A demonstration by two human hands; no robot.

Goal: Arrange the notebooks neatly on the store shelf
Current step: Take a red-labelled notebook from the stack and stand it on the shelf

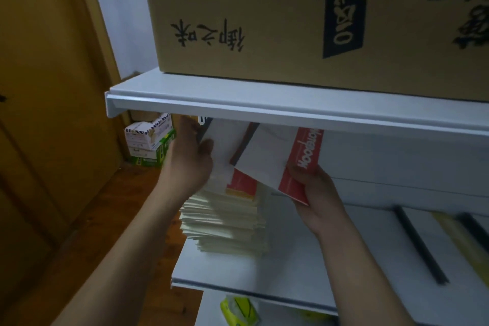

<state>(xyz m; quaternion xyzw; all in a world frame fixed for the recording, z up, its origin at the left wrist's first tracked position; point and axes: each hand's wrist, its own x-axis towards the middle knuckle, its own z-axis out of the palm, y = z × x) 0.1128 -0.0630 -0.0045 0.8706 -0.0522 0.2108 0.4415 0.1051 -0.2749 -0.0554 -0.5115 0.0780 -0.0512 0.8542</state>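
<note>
Notebook (275, 156) pinched at its red edge by right hand (320, 193), at 1 o'clock from stack (230, 219) gripped by left hand (185, 159).

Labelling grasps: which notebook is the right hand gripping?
The tilted notebook with the lettered red band, pinched at its lower corner by the right hand. The others lie in the stack that the left hand holds.

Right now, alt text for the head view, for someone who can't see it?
The right hand grips a red-and-white notebook tilted over a notebook stack on a white shelf, while the left hand holds the stack's top notebook. A cardboard box sits on the upper shelf.
</note>
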